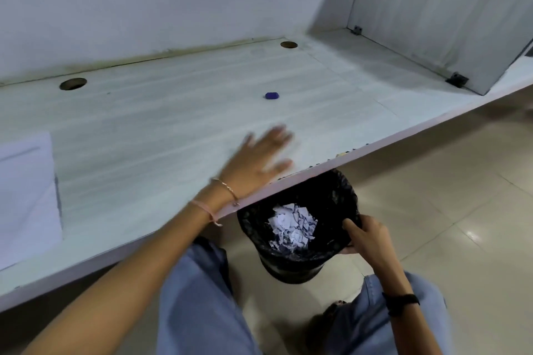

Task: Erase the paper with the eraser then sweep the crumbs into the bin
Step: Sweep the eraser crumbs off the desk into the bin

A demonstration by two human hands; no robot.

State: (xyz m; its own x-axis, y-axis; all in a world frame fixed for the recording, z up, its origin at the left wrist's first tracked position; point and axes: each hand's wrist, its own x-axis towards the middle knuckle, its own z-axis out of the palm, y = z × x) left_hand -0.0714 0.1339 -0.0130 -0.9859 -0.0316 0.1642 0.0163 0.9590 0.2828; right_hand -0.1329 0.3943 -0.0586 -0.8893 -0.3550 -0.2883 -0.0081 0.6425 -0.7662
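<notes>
The left hand [259,158] lies flat on the desk [158,130], fingers spread and blurred, close to the front edge, where dark crumbs [311,166] dot the lip. Just below that edge the right hand [366,235] grips the rim of the black bin [340,190], which holds paper shreds [291,226]. The blue eraser [272,95] sits farther back, bare desk all around it. The paper [26,196] lies far left.

One bin [288,272], probably one eraser [272,95]
</notes>
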